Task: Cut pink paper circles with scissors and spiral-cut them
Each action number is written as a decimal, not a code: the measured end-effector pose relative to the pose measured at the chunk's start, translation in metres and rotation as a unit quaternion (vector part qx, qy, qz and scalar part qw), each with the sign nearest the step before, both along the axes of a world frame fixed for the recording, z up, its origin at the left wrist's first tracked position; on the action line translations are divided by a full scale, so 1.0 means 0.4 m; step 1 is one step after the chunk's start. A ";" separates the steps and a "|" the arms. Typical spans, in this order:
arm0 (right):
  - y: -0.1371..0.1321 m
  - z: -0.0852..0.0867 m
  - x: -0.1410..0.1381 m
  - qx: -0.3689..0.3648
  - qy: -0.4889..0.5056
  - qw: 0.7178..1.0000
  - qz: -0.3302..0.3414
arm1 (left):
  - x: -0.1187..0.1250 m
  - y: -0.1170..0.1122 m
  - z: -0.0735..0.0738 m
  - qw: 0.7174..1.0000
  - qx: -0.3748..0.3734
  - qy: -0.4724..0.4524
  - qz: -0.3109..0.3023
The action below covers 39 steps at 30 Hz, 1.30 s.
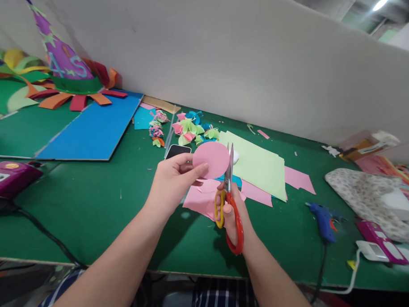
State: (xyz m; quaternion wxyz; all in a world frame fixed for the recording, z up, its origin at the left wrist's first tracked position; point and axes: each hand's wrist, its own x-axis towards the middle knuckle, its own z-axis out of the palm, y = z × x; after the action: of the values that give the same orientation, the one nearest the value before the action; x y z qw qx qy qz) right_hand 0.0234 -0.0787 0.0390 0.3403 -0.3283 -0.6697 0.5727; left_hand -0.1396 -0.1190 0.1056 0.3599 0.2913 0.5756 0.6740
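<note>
Had a pink paper circle (pixel 215 158) pinched tight in the left grip (pixel 171 181), dead centre of frame. Had red-and-yellow scissors (pixel 228 179) tucked in the right grip (pixel 231 219), blades barely apart by the circle's edge. Saw pink scraps (pixel 202 202) below, pale green sheets (pixel 261 166) behind, a half-blocked phone (pixel 177 151), plus a blue glue gun (pixel 322 221) lower right.

Paper disc (pixel 212 159) left of scissors (pixel 228 183), sheets (pixel 258 162) behind; hat (pixel 64 61) far left, glue gun (pixel 322 224) right.
</note>
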 end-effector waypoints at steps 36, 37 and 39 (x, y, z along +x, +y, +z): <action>0.000 0.008 0.006 -0.033 0.011 0.999 0.014 | 0.005 0.002 -0.017 0.999 0.007 0.006 -0.033; -0.001 0.009 0.006 -0.033 0.010 0.999 0.014 | 0.004 0.001 -0.018 0.999 0.009 0.008 -0.035; -0.002 0.012 0.004 -0.030 0.012 0.999 0.017 | 0.001 -0.001 -0.017 0.999 0.011 0.013 -0.035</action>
State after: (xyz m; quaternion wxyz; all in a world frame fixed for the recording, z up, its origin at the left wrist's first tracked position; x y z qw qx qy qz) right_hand 0.0248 -0.0794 0.0437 0.3287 -0.3204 -0.6537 0.6016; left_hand -0.1390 -0.1193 0.0988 0.3730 0.3239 0.5618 0.6636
